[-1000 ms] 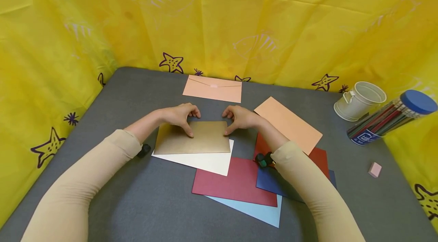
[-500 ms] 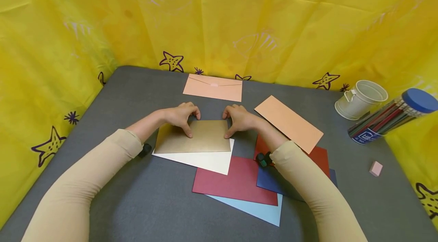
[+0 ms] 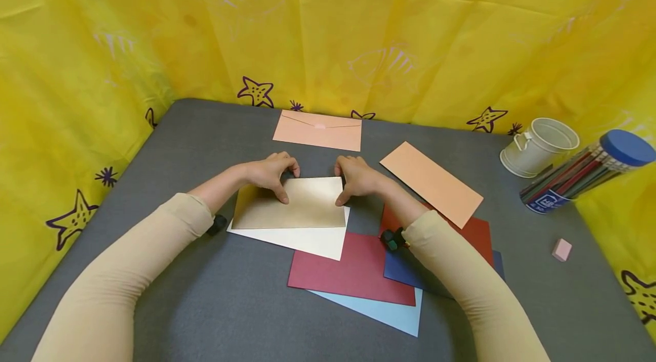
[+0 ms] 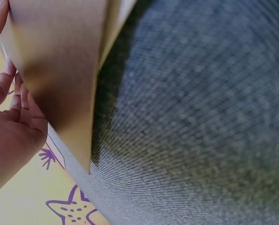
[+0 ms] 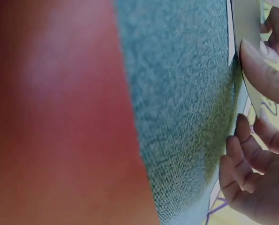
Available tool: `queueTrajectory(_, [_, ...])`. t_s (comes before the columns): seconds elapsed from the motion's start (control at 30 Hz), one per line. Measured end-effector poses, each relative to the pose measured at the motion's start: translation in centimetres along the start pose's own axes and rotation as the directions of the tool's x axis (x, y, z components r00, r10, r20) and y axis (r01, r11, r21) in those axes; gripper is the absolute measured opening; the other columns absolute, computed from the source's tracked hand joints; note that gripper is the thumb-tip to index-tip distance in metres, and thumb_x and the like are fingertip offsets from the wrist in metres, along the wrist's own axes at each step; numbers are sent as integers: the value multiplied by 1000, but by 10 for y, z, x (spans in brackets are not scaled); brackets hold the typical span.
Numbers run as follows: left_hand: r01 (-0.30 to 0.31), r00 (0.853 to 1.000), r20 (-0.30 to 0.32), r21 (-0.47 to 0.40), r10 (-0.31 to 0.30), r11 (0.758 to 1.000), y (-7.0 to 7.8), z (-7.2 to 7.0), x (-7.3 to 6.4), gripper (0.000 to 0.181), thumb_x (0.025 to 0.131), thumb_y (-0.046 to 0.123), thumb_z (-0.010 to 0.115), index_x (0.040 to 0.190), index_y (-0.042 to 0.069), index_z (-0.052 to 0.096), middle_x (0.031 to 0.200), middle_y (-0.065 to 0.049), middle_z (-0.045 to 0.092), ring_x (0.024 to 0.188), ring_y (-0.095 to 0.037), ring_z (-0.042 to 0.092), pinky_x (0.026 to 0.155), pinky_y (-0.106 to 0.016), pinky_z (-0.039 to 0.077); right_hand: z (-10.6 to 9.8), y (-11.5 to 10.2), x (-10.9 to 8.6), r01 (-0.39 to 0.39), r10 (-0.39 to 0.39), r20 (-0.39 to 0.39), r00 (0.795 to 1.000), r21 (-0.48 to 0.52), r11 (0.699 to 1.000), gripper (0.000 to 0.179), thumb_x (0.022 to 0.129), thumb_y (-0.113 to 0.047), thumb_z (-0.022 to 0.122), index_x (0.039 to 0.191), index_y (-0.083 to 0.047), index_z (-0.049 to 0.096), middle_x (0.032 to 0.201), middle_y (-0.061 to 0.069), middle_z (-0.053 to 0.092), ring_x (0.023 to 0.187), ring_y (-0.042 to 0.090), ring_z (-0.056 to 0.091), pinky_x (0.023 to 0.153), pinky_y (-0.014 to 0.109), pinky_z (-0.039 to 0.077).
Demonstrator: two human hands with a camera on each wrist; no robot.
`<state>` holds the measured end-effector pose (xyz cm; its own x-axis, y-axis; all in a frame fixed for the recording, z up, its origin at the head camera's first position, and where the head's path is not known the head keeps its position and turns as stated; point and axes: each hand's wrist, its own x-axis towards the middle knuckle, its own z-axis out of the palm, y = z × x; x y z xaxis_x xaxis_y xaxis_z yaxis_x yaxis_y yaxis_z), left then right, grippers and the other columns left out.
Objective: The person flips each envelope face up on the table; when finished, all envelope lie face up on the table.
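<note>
A flat gold-brown envelope (image 3: 307,214) lies in the middle of the table, overlapping a white envelope (image 3: 320,242). My left hand (image 3: 269,173) pinches its far edge, thumb on the face and fingers behind. At the far right corner my right hand (image 3: 357,177) pinches it likewise. The right wrist view shows the right thumb (image 5: 266,77) pressed on the gold face, with the other fingers beyond the edge. In the left wrist view the gold envelope (image 4: 59,51) stands slightly off the grey surface at its near corner.
Dark red (image 3: 353,271), light blue (image 3: 389,313), navy (image 3: 410,271) and red (image 3: 479,234) envelopes overlap at the right. A peach envelope (image 3: 430,182) and a sealed pink envelope (image 3: 318,133) lie beyond. At far right are a white metal pot (image 3: 533,151), a pencil tub (image 3: 569,180) and an eraser (image 3: 562,250).
The far edge of the gold-brown envelope has risen slightly, and its face looks paler and brighter there. Both hands keep nearly the same place.
</note>
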<state>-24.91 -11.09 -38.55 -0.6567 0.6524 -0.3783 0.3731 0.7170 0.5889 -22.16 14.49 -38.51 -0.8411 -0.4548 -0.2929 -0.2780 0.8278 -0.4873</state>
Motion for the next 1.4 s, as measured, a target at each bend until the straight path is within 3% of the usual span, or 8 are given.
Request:
queueTrajectory(0.17, [-17, 1000, -14, 25, 18, 1000, 1, -1, 1, 52, 70, 21, 90, 108, 7, 56, 115, -14, 49, 111, -29, 38, 94, -41, 33, -1, -2, -2, -41, 41, -8, 999, 81, 996, 63, 62, -14, 94, 107, -6, 49, 87, 6, 52, 84, 23, 48, 69, 29, 38])
queueTrajectory(0.33, [-52, 997, -49, -2, 51, 999, 1, -2, 2, 50, 68, 18, 91, 103, 7, 57, 97, -10, 53, 93, -23, 45, 81, -33, 37, -4, -1, -7, -42, 49, -22, 999, 228, 973, 57, 69, -6, 89, 107, -4, 46, 78, 4, 54, 71, 19, 52, 66, 27, 40])
queueTrajectory(0.63, [-89, 995, -62, -86, 84, 992, 2, -17, -8, 40, 75, 14, 86, 105, 10, 59, 93, -6, 60, 85, -19, 49, 77, -32, 40, -9, 10, -10, -62, 37, 54, 998, 562, 825, 45, 83, 6, 71, 110, -1, 36, 74, 7, 55, 62, 15, 62, 61, 24, 58])
queueTrajectory(0.77, [-84, 994, -76, -114, 76, 990, -2, -29, -11, 31, 79, 14, 82, 102, 9, 60, 88, -3, 60, 83, -19, 48, 76, -33, 40, -16, 17, -13, -55, 21, 63, 998, 614, 787, 46, 84, 8, 69, 111, -2, 33, 75, 7, 58, 63, 15, 65, 61, 25, 59])
queueTrajectory(0.93, [-25, 990, -139, -191, -2, 981, -11, -39, -18, 27, 82, 17, 79, 101, 6, 64, 76, 2, 55, 76, -15, 45, 70, -30, 38, -27, 30, -18, -65, 49, 42, 998, 644, 762, 50, 84, 10, 68, 116, 0, 32, 73, 5, 53, 62, 14, 64, 61, 27, 60])
queueTrajectory(1.13, [20, 980, -180, -343, -87, 939, -24, -45, -22, 27, 85, 17, 76, 100, 2, 59, 66, 3, 60, 68, -19, 61, 70, -34, 54, -40, 49, -25, -76, 98, 2, 995, 657, 750, 49, 86, 9, 67, 118, 0, 32, 78, 6, 57, 65, 15, 65, 63, 28, 60])
queueTrajectory(1.27, [11, 979, -181, -428, -98, 904, -30, -46, -23, 22, 90, 17, 70, 96, 2, 56, 74, -1, 70, 78, -29, 68, 76, -38, 57, -46, 57, -29, -73, 113, -19, 993, 657, 750, 47, 87, 8, 66, 120, 1, 32, 83, 7, 60, 67, 15, 66, 65, 27, 60])
queueTrajectory(1.4, [19, 977, -180, -466, -115, 885, -33, -45, -22, 24, 93, 22, 67, 105, 2, 62, 83, -3, 72, 82, -29, 70, 78, -37, 59, -50, 60, -32, -69, 122, -32, 992, 671, 738, 46, 88, 7, 66, 119, 1, 33, 83, 7, 61, 65, 15, 66, 64, 26, 60])
